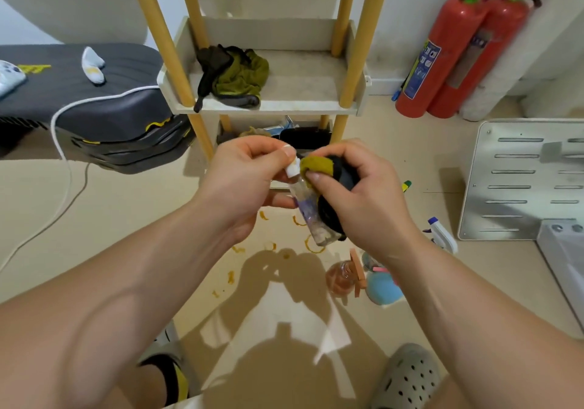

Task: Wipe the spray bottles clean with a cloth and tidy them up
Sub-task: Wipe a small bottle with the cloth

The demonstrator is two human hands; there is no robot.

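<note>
**Bottle axis vs. cloth hand, mid-wipe**

We had the small clear spray bottle [311, 219] up in the air between both hands, in front of the shelf unit [271, 105]. Left hand [243, 184]: thumb and forefinger pinched on the white nozzle [293, 168] at the top end. Its lower fingers reached behind the body; we couldn't tell the contact there. Right hand [363, 193]: fingers curled round the olive-and-black cloth [319, 163], thumb pressing it onto the bottle's right flank just below the nozzle.

The long axis ran tilted, nozzle up and toward the left hand, base down and toward the right wrist. The base was bare and hanging free. So the cloth sat at the neck end, with uncovered body below it.

Our read: the wipe should run down that axis toward the base, right hand moving, left hand anchoring. Risk: a two-finger pinch on the nozzle is a weak anchor, so the bottle could pivot.

A second spray bottle [442, 235] lay on the floor, well off to the right
</note>
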